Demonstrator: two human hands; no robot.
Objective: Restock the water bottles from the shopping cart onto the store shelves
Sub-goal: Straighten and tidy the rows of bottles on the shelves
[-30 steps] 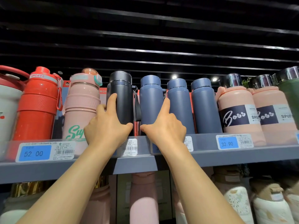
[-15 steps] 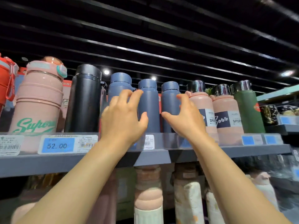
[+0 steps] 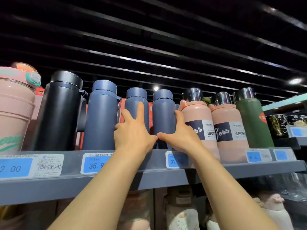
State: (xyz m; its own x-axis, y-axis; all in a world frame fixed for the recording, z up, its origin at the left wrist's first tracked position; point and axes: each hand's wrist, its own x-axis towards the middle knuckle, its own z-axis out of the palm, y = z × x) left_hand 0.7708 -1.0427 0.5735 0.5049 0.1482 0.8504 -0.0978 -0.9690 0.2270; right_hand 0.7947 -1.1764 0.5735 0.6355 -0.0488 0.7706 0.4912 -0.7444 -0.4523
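Observation:
Three dark blue water bottles stand in a row on the grey upper shelf (image 3: pixel 232 171). My left hand (image 3: pixel 132 131) presses on the front of the middle blue bottle (image 3: pixel 136 98), index finger straight up it and the other fingers spread. My right hand (image 3: pixel 180 135) holds the right blue bottle (image 3: pixel 163 113), thumb across its lower front and fingers curled round its right side, next to a pink bottle (image 3: pixel 197 115). The left blue bottle (image 3: pixel 101 117) stands untouched. The thumbs of both hands nearly meet. No shopping cart is in view.
A black bottle (image 3: pixel 61 110) and a big pink bottle (image 3: pixel 15 110) stand to the left. A second pink bottle (image 3: pixel 228 120) and a green one (image 3: pixel 250 122) stand to the right. Blue price tags line the shelf edge. More bottles fill the lower shelf.
Both hands have moved rightward along the row: the left from the black bottle to the middle blue one, the right from the first blue bottle to the right one. The view has shifted right and closer.

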